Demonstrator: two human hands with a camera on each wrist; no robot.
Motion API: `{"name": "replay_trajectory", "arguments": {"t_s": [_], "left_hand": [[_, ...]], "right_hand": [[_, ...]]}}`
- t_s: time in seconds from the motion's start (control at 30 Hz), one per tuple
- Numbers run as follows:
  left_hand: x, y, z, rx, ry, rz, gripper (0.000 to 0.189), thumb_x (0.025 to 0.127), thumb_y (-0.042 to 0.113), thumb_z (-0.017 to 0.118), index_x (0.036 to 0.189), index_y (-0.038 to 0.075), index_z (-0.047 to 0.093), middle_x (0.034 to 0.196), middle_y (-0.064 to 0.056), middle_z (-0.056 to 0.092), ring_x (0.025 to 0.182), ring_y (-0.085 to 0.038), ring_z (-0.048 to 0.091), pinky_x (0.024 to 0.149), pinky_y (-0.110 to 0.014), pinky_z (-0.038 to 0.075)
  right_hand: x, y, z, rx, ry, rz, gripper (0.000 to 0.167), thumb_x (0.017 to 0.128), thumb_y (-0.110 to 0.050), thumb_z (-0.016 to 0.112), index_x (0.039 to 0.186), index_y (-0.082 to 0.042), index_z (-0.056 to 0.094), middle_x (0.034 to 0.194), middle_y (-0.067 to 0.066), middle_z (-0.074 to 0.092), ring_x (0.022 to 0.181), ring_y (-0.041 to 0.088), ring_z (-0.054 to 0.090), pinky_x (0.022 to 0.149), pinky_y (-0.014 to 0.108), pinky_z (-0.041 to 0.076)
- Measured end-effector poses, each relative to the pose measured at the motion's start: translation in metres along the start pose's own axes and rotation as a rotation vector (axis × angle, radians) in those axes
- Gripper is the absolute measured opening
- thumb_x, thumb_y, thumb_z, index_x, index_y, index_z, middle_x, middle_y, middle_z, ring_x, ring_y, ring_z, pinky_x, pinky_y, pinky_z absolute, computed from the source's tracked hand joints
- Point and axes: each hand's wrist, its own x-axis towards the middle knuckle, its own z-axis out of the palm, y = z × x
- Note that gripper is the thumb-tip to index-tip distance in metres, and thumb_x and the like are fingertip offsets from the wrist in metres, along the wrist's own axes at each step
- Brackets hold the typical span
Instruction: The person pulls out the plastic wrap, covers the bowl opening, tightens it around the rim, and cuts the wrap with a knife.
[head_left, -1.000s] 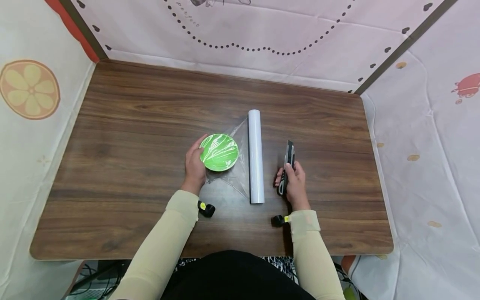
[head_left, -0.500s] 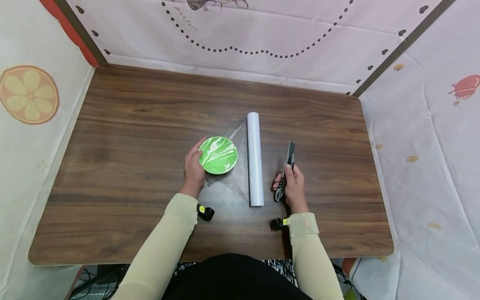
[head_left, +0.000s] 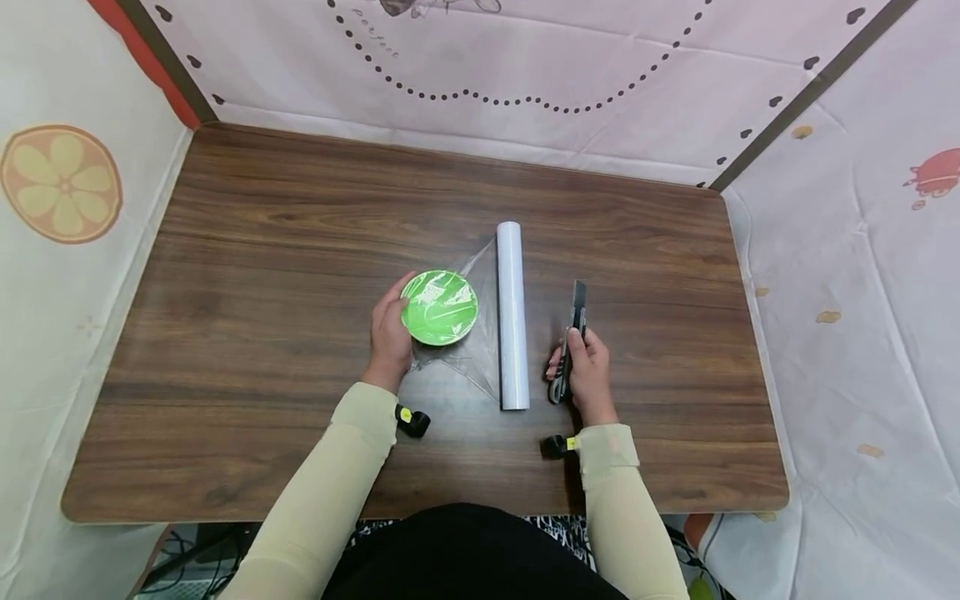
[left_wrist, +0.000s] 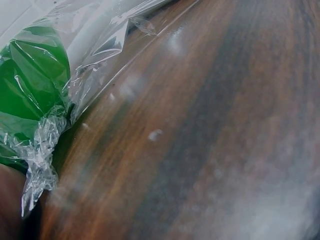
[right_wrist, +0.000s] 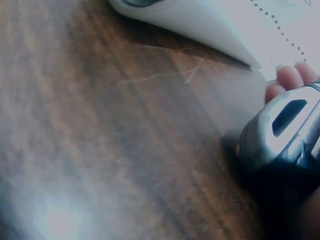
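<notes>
My left hand grips the left side of a round green bowl, thumb at its rim. Clear cling film lies wrinkled over the bowl's top. From there a sheet of film runs right to a white roll of cling film, which lies lengthwise on the table. In the left wrist view, film bunches into a crumpled twist beside the bowl's lower edge. To the right of the roll, my right hand holds a box cutter, thumb on top, its blade end facing the back wall.
The brown wooden table has printed white cloth walls at the back and both sides. Table surface extends left of the bowl and right of the box cutter. The roll's near end shows in the right wrist view.
The box cutter has shifted slightly in my right hand, its handle end moving toward me and a little left. My left hand, the bowl and the roll stay in place.
</notes>
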Motion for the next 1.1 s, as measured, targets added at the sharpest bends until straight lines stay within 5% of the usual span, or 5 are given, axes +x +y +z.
{"name": "replay_trajectory", "arguments": {"t_s": [0.33, 0.6, 0.8, 0.97, 1.1], "left_hand": [[0.003, 0.001, 0.002, 0.016, -0.012, -0.015, 0.047, 0.101, 0.01, 0.027, 0.142, 0.005, 0.048, 0.15, -0.01, 0.045, 0.141, -0.017, 0.037, 0.117, -0.031, 0.031], [-0.004, 0.017, 0.003, 0.009, -0.039, 0.004, 0.048, 0.098, 0.007, 0.027, 0.141, -0.002, 0.046, 0.15, -0.017, 0.042, 0.143, -0.021, 0.035, 0.118, -0.033, 0.028], [0.007, 0.004, -0.007, -0.091, -0.064, 0.037, 0.05, 0.098, 0.015, 0.029, 0.14, -0.006, 0.045, 0.149, -0.021, 0.042, 0.142, -0.024, 0.036, 0.118, -0.028, 0.027], [0.018, 0.019, -0.015, -0.105, -0.17, -0.098, 0.054, 0.105, 0.026, 0.021, 0.146, -0.007, 0.033, 0.151, -0.026, 0.036, 0.144, -0.03, 0.031, 0.12, -0.031, 0.024], [0.036, 0.04, -0.02, 0.036, -0.267, -0.241, 0.064, 0.106, 0.042, 0.019, 0.149, -0.004, 0.028, 0.152, -0.025, 0.034, 0.143, -0.032, 0.031, 0.121, -0.038, 0.024]], "right_hand": [[0.012, -0.024, 0.009, -0.174, -0.027, -0.042, 0.049, 0.1, -0.035, 0.05, 0.118, 0.011, 0.049, 0.066, 0.01, 0.062, 0.05, 0.021, 0.062, 0.052, 0.036, 0.057], [0.025, -0.056, 0.022, -0.264, -0.035, -0.07, 0.048, 0.099, -0.044, 0.048, 0.106, 0.003, 0.05, 0.08, 0.012, 0.07, 0.057, 0.02, 0.067, 0.055, 0.038, 0.058], [0.033, -0.075, 0.039, -0.274, -0.032, -0.085, 0.042, 0.098, -0.043, 0.05, 0.105, -0.002, 0.051, 0.073, 0.012, 0.065, 0.05, 0.023, 0.063, 0.051, 0.039, 0.056], [0.042, -0.087, 0.054, -0.344, -0.024, -0.077, 0.032, 0.099, -0.039, 0.05, 0.108, -0.008, 0.053, 0.075, 0.016, 0.065, 0.052, 0.031, 0.063, 0.05, 0.038, 0.056], [0.049, -0.095, 0.066, -0.401, -0.032, -0.077, 0.037, 0.099, -0.041, 0.051, 0.109, -0.005, 0.054, 0.082, 0.02, 0.066, 0.057, 0.037, 0.064, 0.054, 0.038, 0.057]]}}
